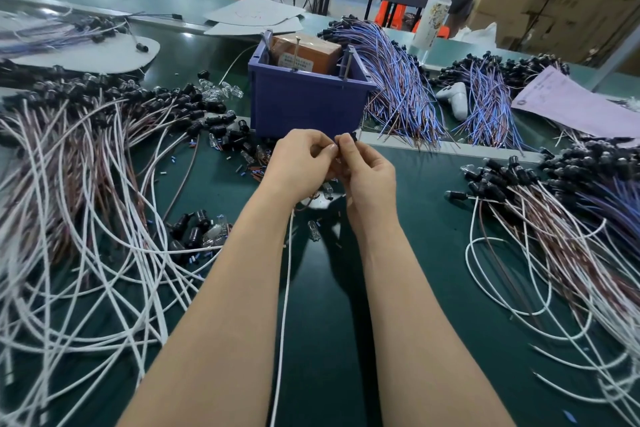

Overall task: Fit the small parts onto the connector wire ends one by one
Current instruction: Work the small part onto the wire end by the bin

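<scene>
Both hands meet just in front of the blue box (304, 104). The right hand (371, 178) pinches a small black part (353, 136) in its fingertips. The left hand (298, 163) is curled and pinches the top of a white wire (284, 288), right against the part. The wire hangs down, away from the box. A left pile (86, 184) and a right pile (554, 218) of wires lie on each side of the box. A glass bulb (314, 230) lies in front of the box, below the hands

One wide-angle camera on the person's head looks forward and down, close above the green table (433, 236), with the far room along the top edge.
</scene>
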### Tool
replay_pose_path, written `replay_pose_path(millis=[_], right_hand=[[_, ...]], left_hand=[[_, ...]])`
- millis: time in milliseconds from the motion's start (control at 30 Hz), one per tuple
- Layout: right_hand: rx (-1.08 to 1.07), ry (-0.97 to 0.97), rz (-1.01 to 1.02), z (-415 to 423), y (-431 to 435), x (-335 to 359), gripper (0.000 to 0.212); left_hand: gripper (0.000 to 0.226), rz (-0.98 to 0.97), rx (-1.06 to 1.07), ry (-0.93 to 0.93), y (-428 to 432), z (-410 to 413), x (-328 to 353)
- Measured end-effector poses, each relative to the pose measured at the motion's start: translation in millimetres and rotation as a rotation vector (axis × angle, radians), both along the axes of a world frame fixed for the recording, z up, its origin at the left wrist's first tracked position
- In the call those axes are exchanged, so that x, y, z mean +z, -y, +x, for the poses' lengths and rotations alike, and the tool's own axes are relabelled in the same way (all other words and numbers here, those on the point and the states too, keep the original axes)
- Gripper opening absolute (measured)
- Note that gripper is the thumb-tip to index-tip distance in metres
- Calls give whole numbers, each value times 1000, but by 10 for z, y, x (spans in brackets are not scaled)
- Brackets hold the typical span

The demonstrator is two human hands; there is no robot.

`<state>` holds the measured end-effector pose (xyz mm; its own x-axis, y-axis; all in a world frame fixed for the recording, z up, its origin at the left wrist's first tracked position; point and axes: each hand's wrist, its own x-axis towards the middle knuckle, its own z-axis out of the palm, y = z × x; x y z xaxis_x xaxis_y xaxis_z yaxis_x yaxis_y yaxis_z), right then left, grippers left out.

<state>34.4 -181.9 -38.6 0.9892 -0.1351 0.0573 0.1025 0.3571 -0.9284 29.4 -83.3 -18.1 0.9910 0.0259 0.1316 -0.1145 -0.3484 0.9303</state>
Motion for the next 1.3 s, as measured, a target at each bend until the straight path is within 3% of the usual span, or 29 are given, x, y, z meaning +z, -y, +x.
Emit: replay_pose_path(millis=[400,1067,1300], right_hand=[[-8,13,-74,10,-1,-7,15],[-88,24,48,10,93,22,13],[-83,65,-287,52,82,-16,16]], left_hand=[[16,-21,-11,-23,-36,10,-48],[21,323,-113,-27,-16,-28,58],[19,395,32,52,2,-30,86]])
